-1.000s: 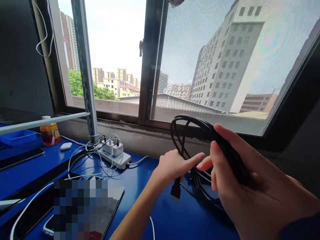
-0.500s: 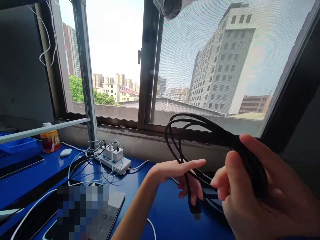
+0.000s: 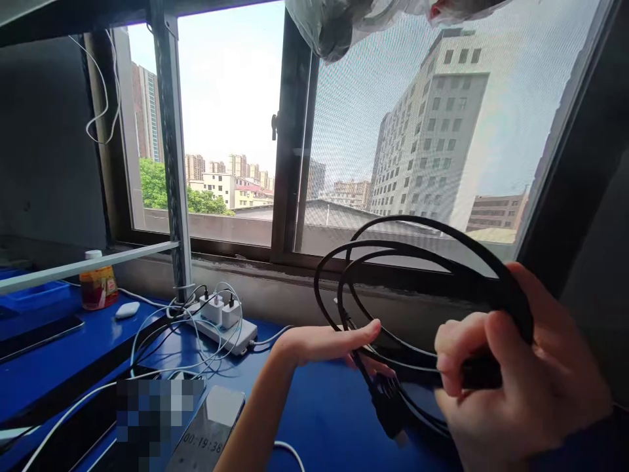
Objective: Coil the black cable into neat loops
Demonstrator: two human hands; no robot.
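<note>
A coiled black cable (image 3: 407, 252) is held up over the blue table (image 3: 319, 419) in front of the window. My right hand (image 3: 521, 380) is closed around the bundled loops at the right. My left hand (image 3: 329, 344) reaches into the loops with fingers stretched out, touching the strands near the dangling black plug (image 3: 390, 416). The plug end hangs just above the table between my hands.
A white power strip (image 3: 223, 324) with chargers and white wires lies at the window sill's foot. A phone (image 3: 209, 432) showing a timer lies at the near edge. A small jar (image 3: 98, 285), a white mouse-like object (image 3: 126, 309) and a shelf post (image 3: 171, 164) stand left.
The cable loops have widened and risen, and my right hand has moved down and right with the bundle. My left hand's fingers have straightened; the plug has shifted right.
</note>
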